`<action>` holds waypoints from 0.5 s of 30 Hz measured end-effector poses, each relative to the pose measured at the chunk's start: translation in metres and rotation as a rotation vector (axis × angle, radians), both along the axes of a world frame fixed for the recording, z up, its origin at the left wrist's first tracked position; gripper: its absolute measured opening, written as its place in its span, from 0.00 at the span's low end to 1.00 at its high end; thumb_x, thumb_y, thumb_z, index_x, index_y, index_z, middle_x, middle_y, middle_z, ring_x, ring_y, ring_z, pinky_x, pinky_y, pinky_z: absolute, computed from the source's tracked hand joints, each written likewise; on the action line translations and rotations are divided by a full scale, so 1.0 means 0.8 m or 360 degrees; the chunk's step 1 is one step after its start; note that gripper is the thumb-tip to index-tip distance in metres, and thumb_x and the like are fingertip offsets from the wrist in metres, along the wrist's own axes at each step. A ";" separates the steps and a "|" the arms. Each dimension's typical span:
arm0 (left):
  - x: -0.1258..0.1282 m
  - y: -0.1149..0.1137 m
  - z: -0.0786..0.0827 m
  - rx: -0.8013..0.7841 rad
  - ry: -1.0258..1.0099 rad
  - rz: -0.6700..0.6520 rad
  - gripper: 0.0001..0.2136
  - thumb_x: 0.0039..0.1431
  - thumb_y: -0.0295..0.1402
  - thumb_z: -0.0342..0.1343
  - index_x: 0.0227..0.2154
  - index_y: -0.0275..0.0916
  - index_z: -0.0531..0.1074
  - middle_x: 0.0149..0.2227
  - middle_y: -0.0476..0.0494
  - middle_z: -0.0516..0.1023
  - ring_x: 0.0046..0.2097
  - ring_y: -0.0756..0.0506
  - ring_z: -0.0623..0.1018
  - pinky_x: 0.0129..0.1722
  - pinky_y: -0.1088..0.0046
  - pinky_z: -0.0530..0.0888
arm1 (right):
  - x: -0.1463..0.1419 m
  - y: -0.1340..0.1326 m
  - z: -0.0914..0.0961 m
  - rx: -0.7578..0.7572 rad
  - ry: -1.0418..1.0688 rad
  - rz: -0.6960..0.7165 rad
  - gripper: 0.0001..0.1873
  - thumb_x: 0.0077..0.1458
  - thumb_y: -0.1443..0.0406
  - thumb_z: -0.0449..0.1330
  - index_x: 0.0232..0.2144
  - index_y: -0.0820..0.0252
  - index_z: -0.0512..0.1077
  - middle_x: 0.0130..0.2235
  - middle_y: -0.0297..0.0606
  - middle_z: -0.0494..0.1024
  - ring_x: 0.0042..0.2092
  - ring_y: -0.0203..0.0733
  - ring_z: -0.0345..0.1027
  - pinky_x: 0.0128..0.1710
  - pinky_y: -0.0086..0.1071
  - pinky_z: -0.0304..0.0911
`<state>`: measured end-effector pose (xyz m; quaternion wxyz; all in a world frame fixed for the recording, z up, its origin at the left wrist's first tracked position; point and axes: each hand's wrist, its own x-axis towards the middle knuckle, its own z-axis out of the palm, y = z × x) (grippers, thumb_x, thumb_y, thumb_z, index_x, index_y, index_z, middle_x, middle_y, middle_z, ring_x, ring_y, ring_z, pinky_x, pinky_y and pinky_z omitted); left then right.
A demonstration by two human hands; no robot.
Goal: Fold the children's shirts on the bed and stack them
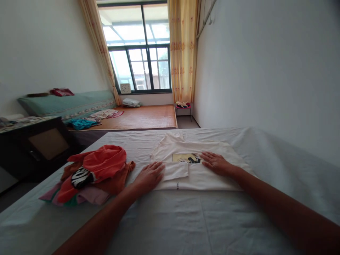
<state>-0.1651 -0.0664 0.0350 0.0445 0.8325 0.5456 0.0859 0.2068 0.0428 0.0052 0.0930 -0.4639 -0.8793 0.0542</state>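
Note:
A white T-shirt (pixel 212 179) with a yellow and black print lies partly folded on the white bed sheet (pixel 186 219). My left hand (pixel 148 176) rests flat on the shirt's left edge, fingers stretched out over a folded sleeve. My right hand (pixel 216 163) lies flat on the shirt's middle, just right of the print, with its fingers spread. Neither hand holds anything.
A heap of orange, pink and other clothes (pixel 92 173) sits on the sheet left of the shirt. A dark cabinet (pixel 39 145) stands at the left. Beyond are a second bed with a woven mat (pixel 143 117), a small stool (pixel 183 106), a window and the right wall.

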 end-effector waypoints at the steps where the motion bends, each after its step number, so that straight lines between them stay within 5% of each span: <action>1: -0.001 0.001 0.004 0.0003 0.0021 -0.0005 0.22 0.65 0.42 0.42 0.59 0.45 0.63 0.63 0.41 0.61 0.63 0.41 0.61 0.60 0.59 0.58 | 0.024 0.014 -0.004 0.0009 -0.0025 -0.0099 0.32 0.61 0.46 0.39 0.62 0.49 0.57 0.65 0.36 0.56 0.65 0.47 0.47 0.62 0.48 0.46; 5: -0.003 0.017 0.026 -0.0046 0.0026 -0.0047 0.17 0.63 0.41 0.45 0.49 0.46 0.72 0.55 0.41 0.72 0.56 0.40 0.70 0.56 0.62 0.63 | 0.124 0.069 -0.014 0.0011 -0.0078 -0.0551 0.30 0.60 0.50 0.41 0.60 0.53 0.62 0.63 0.41 0.60 0.63 0.52 0.53 0.59 0.54 0.52; 8: -0.001 0.056 0.043 -0.0133 -0.0012 0.0083 0.14 0.60 0.44 0.47 0.38 0.46 0.76 0.43 0.42 0.79 0.49 0.40 0.76 0.50 0.65 0.67 | 0.169 0.108 -0.013 0.0104 -0.0032 -0.0709 0.27 0.58 0.55 0.44 0.55 0.54 0.68 0.58 0.43 0.69 0.58 0.54 0.62 0.55 0.54 0.57; 15: 0.008 0.213 0.050 -0.0098 -0.0372 0.0470 0.15 0.55 0.39 0.53 0.42 0.37 0.74 0.46 0.34 0.78 0.49 0.38 0.75 0.48 0.66 0.68 | 0.154 0.165 -0.010 0.0092 0.0011 -0.0662 0.29 0.58 0.59 0.44 0.58 0.66 0.64 0.59 0.48 0.66 0.60 0.50 0.59 0.58 0.43 0.56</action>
